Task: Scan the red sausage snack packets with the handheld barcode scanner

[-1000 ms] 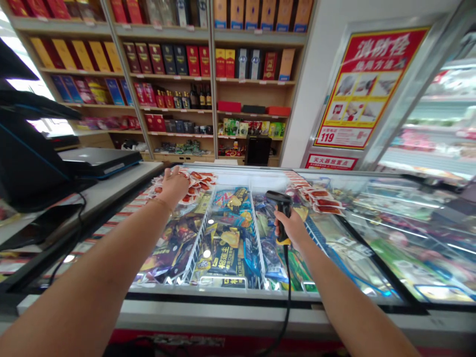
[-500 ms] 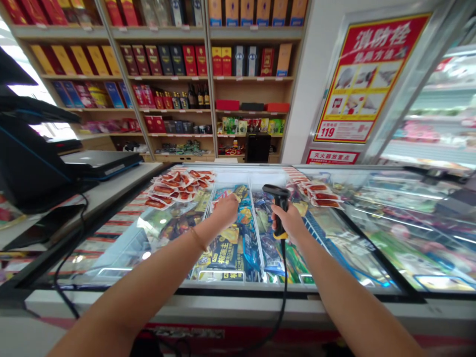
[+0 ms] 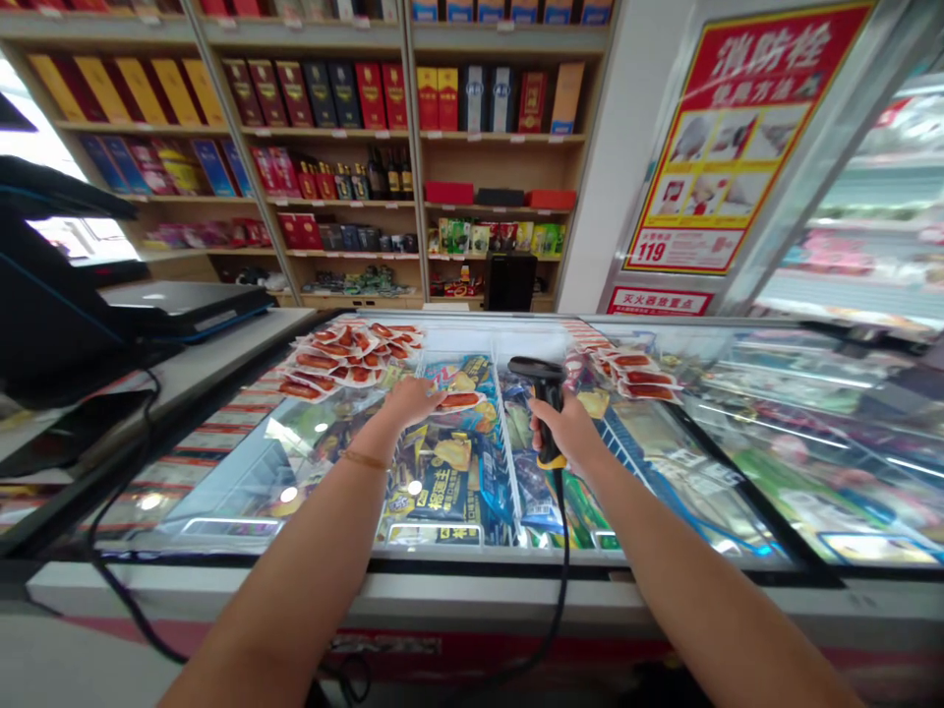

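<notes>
My right hand (image 3: 566, 425) is wrapped round the handle of a black barcode scanner (image 3: 544, 393) with a yellow base, held upright over the freezer's glass top. Its head points left, toward the other hand. A packet of sausage (image 3: 458, 401), red-brown in clear and white wrapping, lies level above the glass. At its left end my left hand (image 3: 411, 401) has its fingers closed on the wrapping. A heap of similar packets (image 3: 354, 359) rests on the glass to the left, and a smaller pile (image 3: 638, 374) lies to the right.
Bagged frozen goods (image 3: 442, 482) show through the glass of the chest freezer (image 3: 310, 580). The scanner's cord (image 3: 564, 580) hangs over its front edge. A dark counter machine (image 3: 59, 285) stands at left. Shelves of boxes (image 3: 321, 93) line the back wall, with a red fire-hydrant poster (image 3: 737, 147) beside them.
My left hand has moved left, and the sausage packet now shows to the right of its fingers. The scanner has shifted slightly left. The whole view has tilted down a little.
</notes>
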### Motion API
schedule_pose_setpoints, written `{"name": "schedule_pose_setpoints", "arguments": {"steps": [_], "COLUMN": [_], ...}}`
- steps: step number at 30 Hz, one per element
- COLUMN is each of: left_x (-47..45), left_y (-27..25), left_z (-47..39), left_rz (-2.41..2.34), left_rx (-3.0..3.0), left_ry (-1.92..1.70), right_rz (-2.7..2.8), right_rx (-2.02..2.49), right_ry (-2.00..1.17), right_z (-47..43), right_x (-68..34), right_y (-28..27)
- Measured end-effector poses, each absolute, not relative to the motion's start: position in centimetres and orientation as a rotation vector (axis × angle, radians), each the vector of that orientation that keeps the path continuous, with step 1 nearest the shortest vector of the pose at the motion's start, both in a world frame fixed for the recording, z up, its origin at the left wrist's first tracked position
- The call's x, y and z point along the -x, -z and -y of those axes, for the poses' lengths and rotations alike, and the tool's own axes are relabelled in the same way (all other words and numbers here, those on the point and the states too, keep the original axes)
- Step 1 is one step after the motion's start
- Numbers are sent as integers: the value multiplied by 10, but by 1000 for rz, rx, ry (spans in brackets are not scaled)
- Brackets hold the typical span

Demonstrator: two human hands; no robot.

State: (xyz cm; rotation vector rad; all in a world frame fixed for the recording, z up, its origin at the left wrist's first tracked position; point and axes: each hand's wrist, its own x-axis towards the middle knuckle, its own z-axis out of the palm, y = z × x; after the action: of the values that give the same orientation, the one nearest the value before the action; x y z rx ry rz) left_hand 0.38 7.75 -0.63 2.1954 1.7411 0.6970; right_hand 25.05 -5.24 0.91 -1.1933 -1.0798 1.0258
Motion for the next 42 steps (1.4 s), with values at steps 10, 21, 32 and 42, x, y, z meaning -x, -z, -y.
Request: {"name": "schedule_pose_setpoints", "arguments": {"steps": [10,21,32,42], "left_x": [0,-9,-9,-8], "left_y": [-7,18,16,18], "left_z": [-65,-82,-82,-83], "left_rz": [-1576,-1164,-1028,-1019], "left_rx": [-2226,-1184,-1019,-1013], "left_ry": [-494,-1260,-1440,-1472], "right_rz": [1175,1383,1645,1666], "right_rx": [1224,1238,1194,1209], "right_ry": [-1014,-1087,-1159,-1141], "right_z": [57,68,75,76], "right_x": [-244,-239,-236,-237], "right_y": [-5,-8,-6,-8]}}
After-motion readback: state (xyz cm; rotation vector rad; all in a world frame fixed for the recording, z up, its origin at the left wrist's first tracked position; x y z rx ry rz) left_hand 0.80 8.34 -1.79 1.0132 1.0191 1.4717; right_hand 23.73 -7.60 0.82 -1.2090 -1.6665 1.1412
